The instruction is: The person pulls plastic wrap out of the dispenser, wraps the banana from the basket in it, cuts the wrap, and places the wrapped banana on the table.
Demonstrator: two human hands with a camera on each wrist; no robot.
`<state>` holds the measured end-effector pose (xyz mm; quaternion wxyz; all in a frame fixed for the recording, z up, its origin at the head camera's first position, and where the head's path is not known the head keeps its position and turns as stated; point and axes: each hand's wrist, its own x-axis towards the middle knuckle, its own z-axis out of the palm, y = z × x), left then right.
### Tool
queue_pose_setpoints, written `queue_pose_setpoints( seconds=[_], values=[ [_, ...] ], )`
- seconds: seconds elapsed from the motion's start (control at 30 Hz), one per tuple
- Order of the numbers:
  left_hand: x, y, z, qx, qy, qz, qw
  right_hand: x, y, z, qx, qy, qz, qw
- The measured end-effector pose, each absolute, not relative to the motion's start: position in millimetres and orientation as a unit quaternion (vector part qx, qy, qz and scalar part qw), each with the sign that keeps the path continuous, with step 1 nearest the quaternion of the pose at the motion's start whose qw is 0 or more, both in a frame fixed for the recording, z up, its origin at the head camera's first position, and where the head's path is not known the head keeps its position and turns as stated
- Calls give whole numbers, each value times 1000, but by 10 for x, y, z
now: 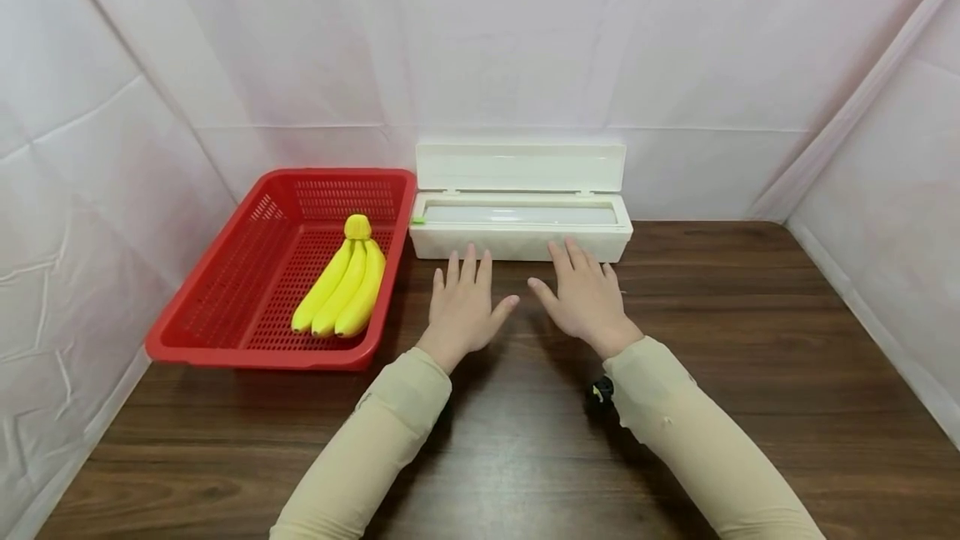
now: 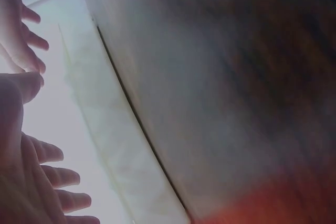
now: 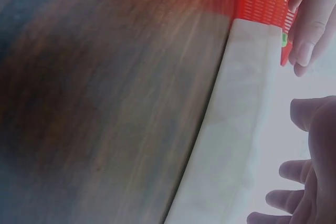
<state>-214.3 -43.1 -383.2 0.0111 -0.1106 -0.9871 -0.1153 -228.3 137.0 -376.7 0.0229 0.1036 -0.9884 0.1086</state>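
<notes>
In the head view my left hand and right hand are held over the table, palms down, fingers spread and nothing in them. Just beyond the fingertips stands a long white box, its hinged lid raised against the back. A green piece sits at the box's left end. Left of it, a bunch of yellow bananas lies in a red basket. Both wrist views show the box's front wall and the spread fingers, apart from the box.
The dark wooden table extends to the right of the box and toward me. White cloth hangs behind and on both sides. A small black item shows at my right cuff.
</notes>
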Motion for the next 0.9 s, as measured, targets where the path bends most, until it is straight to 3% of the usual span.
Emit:
queue_pose_setpoints(
  seconds=[0.9],
  values=[
    [-2351,-408,-3775,-103,-991,-88,23,-2509,1435,-3695,103,-988,109,33]
  ],
)
